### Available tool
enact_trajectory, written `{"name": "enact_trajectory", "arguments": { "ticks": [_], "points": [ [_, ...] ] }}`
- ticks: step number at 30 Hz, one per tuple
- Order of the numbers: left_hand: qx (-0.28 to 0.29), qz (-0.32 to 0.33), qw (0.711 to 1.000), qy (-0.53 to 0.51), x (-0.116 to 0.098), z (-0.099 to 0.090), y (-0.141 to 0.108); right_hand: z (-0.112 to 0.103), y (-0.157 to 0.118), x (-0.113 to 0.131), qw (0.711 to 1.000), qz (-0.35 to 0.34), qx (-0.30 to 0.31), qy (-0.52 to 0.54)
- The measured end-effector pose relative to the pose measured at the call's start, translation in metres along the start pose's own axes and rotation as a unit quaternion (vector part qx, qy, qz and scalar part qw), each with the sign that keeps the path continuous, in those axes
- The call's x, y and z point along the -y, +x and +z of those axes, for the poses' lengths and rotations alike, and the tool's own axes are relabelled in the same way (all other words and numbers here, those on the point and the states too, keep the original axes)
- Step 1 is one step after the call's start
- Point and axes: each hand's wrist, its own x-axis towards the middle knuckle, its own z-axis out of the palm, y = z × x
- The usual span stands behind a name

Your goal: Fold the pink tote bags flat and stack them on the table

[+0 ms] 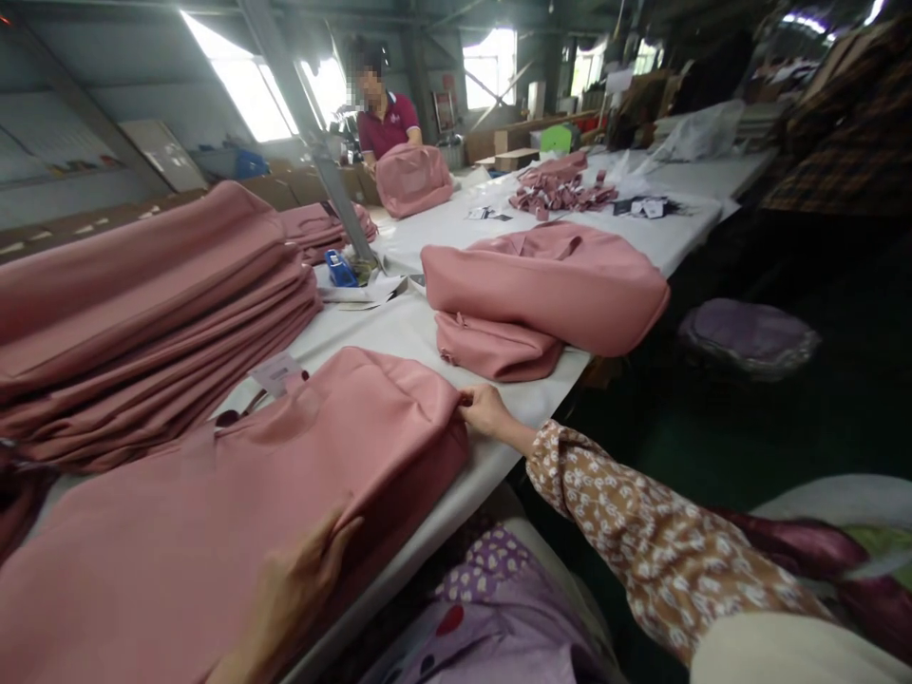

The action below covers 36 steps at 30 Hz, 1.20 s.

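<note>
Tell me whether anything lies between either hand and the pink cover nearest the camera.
Nothing visible does. The right hand pinches the far corner of the pink cover, and the left hand rests flat on its near edge.

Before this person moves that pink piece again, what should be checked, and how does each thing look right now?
1. Right hand pinching the far corner of the pink fabric piece: ok.
2. Left hand pressing flat on its near edge: ok.
3. Piece lying fully on the white table: not ok, near edge overhangs.
4. Paper tag free of folds: ok.
5. Stack of pink pieces not overlapping it: cannot tell.
6. Co-worker far away: ok.
</note>
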Motion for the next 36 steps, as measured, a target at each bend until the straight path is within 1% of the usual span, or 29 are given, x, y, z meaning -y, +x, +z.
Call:
{"name": "enact_trajectory", "arguments": {
  "ticks": [2, 3, 4, 5, 8, 9, 11, 13, 15, 17, 19, 22, 24, 26, 28, 29, 30, 32, 33, 34, 35, 36],
  "points": [
    [-0.036, 0.096, 0.995, 0.014, 0.003, 0.009, -0.011, -0.001, -0.007, 0.000, 1.000, 0.009, -0.028, 0.003],
    [-0.047, 0.126, 0.991, 0.021, 0.004, 0.012, -0.016, -0.004, -0.010, 0.001, 0.999, 0.017, -0.032, 0.010],
    [-0.053, 0.140, 0.988, 0.029, 0.004, 0.015, -0.020, -0.008, -0.012, 0.001, 0.999, 0.028, -0.025, 0.022],
    [-0.060, 0.142, 0.987, 0.037, 0.004, 0.017, -0.022, -0.012, -0.014, 0.002, 0.998, 0.043, -0.005, 0.039],
    [-0.080, 0.125, 0.988, 0.051, 0.004, 0.019, -0.027, -0.030, -0.014, 0.007, 0.988, 0.091, 0.079, 0.098],
    [-0.081, 0.127, 0.987, 0.052, 0.005, 0.020, -0.028, -0.035, -0.012, 0.009, 0.983, 0.109, 0.099, 0.112],
    [-0.073, 0.139, 0.986, 0.057, 0.004, 0.020, -0.029, -0.039, -0.007, 0.016, 0.975, 0.145, 0.119, 0.120],
    [-0.065, 0.164, 0.982, 0.069, 0.004, 0.021, -0.030, -0.036, 0.001, 0.023, 0.971, 0.176, 0.127, 0.099],
    [-0.058, 0.187, 0.977, 0.087, 0.002, 0.022, -0.031, -0.027, 0.012, 0.031, 0.972, 0.188, 0.127, 0.059],
    [-0.053, 0.199, 0.973, 0.108, -0.001, 0.024, -0.032, -0.017, 0.021, 0.040, 0.976, 0.181, 0.117, 0.010],
    [-0.050, 0.190, 0.972, 0.130, -0.003, 0.027, -0.034, -0.009, 0.026, 0.048, 0.980, 0.162, 0.100, -0.054],
    [-0.053, 0.178, 0.969, 0.162, -0.008, 0.033, -0.037, -0.004, 0.025, 0.054, 0.975, 0.114, 0.063, -0.178],
    [-0.043, 0.171, 0.969, 0.174, -0.014, 0.036, -0.039, -0.003, 0.022, 0.057, 0.960, 0.081, 0.046, -0.263],
    [-0.019, 0.151, 0.973, 0.176, -0.020, 0.038, -0.038, -0.003, 0.022, 0.065, 0.938, 0.050, 0.032, -0.342],
    [0.000, 0.126, 0.978, 0.169, -0.025, 0.039, -0.035, 0.003, 0.022, 0.085, 0.912, 0.007, 0.017, -0.409],
    [0.007, 0.116, 0.980, 0.164, -0.028, 0.039, -0.033, 0.009, 0.021, 0.100, 0.901, -0.021, 0.015, -0.433],
    [0.013, 0.109, 0.981, 0.160, -0.030, 0.038, -0.031, 0.016, 0.017, 0.120, 0.889, -0.060, 0.022, -0.453],
    [0.013, 0.096, 0.984, 0.149, -0.034, 0.037, -0.028, 0.033, 0.001, 0.167, 0.858, -0.173, 0.054, -0.481],
    [0.012, 0.083, 0.988, 0.132, -0.036, 0.036, -0.027, 0.042, -0.011, 0.192, 0.820, -0.267, 0.070, -0.501],
    [0.009, 0.061, 0.992, 0.107, -0.038, 0.034, -0.026, 0.049, -0.025, 0.215, 0.787, -0.355, 0.064, -0.500],
    [0.002, 0.033, 0.996, 0.079, -0.040, 0.031, -0.027, 0.055, -0.041, 0.235, 0.759, -0.440, 0.042, -0.478],
    [-0.005, 0.002, 0.999, 0.052, -0.042, 0.027, -0.027, 0.058, -0.056, 0.249, 0.735, -0.505, 0.019, -0.452]
  ]
}}
